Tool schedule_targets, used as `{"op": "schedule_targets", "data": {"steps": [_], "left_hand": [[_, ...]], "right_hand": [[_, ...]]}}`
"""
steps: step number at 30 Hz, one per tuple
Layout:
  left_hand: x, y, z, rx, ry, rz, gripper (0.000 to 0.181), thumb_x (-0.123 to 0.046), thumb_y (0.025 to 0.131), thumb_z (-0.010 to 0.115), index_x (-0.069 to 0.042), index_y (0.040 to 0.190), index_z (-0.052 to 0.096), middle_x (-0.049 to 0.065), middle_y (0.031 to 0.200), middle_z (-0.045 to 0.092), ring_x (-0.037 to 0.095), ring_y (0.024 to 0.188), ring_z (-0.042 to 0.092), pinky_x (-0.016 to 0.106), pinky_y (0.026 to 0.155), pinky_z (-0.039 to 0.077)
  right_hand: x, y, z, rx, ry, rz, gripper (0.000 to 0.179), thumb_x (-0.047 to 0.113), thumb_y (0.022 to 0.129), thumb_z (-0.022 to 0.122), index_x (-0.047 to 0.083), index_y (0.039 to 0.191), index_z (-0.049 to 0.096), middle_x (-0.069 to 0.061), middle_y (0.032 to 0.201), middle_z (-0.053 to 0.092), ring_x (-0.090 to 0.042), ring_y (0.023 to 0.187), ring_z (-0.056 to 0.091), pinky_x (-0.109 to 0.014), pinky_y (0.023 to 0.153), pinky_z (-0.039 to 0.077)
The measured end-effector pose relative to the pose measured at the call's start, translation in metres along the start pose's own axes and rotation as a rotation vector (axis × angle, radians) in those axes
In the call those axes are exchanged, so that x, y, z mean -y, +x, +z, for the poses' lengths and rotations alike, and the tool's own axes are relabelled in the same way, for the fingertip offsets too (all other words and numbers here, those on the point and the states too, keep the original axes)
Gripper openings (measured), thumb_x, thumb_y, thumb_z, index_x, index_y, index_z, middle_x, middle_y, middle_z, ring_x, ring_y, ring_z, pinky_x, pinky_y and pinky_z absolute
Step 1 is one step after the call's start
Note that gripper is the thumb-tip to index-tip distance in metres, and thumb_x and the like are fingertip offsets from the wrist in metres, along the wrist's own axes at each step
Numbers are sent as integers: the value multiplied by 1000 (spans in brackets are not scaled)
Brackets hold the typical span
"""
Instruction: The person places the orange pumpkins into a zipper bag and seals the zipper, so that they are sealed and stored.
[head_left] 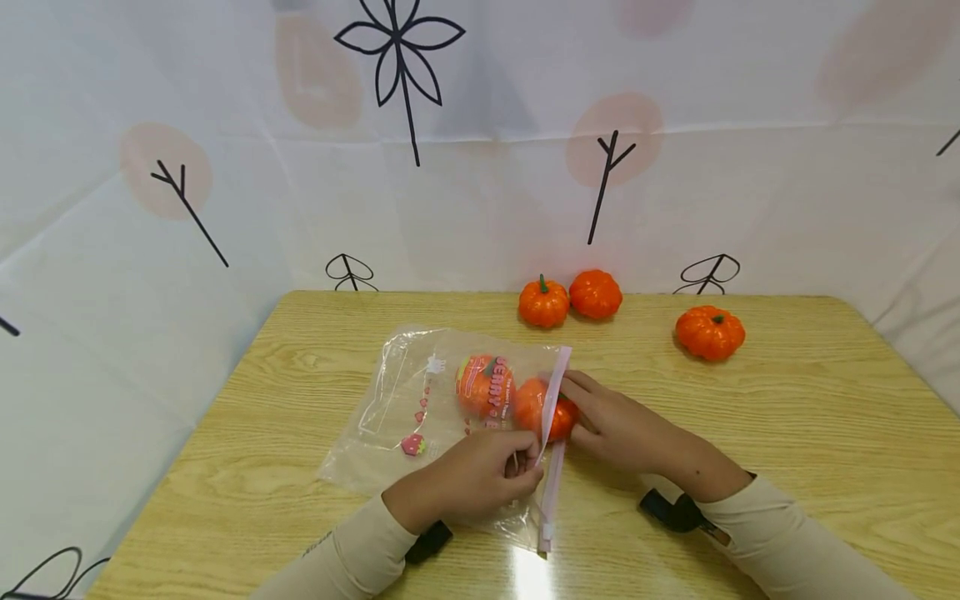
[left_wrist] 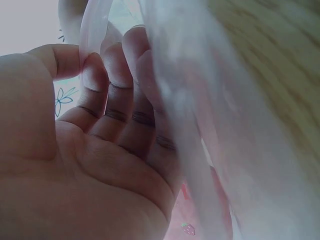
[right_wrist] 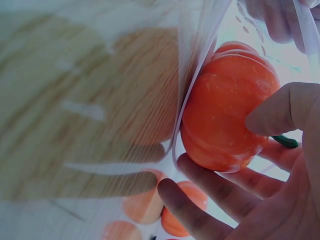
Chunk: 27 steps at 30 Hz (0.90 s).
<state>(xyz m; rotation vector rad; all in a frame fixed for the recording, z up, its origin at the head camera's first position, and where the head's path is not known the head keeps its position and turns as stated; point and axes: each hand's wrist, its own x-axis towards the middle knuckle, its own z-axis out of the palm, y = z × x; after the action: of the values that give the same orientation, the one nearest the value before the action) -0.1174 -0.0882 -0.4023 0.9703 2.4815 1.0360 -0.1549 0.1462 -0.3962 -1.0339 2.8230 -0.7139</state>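
Observation:
A clear zip bag [head_left: 397, 392] with a pink strip and strawberry prints lies on the wooden table, its mouth facing right. One orange toy pumpkin [head_left: 476, 390] is inside it. My left hand [head_left: 483, 473] pinches the near edge of the mouth, and in the left wrist view the thumb and fingertips meet at the pink strip [left_wrist: 95, 30]. At the mouth, my right hand [head_left: 626, 425] grips a second toy pumpkin [right_wrist: 227, 110], thumb on one side and fingers beneath. This pumpkin is partly inside the bag, its left part behind the plastic.
Two more toy pumpkins, one with an upright green stem [head_left: 543, 302] and one beside it [head_left: 596, 294], sit at the table's back edge. Another pumpkin [head_left: 710, 333] rests farther right. A patterned white cloth [head_left: 480, 208] hangs behind the table [head_left: 810, 400].

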Motion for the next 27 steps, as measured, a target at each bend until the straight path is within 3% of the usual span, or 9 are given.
{"op": "schedule_targets", "data": {"steps": [15, 19, 27], "left_hand": [[0, -1, 1, -3, 13, 6, 17, -20, 95, 62, -20, 81, 53, -12, 71, 48, -2, 65, 45, 15, 58, 38], [0, -1, 2, 5, 13, 0, 17, -20, 96, 62, -21, 82, 53, -12, 71, 48, -2, 65, 45, 15, 58, 38], [-1, -1, 2, 4, 33, 1, 17, -21, 96, 62, -21, 82, 53, -12, 71, 48, -1, 66, 45, 15, 59, 38]], "right_hand": [[-1, -1, 1, -7, -7, -9, 63, 14, 96, 58, 9, 154, 34, -15, 152, 43, -29, 129, 54, -50, 103, 47], [-1, -1, 1, -6, 43, 14, 64, 15, 96, 60, 8, 153, 32, -14, 150, 46, -28, 131, 53, -49, 105, 47], [-3, 1, 2, -4, 138, 25, 53, 15, 94, 66, 5, 135, 35, -19, 146, 51, -38, 129, 57, -51, 105, 46]]}}
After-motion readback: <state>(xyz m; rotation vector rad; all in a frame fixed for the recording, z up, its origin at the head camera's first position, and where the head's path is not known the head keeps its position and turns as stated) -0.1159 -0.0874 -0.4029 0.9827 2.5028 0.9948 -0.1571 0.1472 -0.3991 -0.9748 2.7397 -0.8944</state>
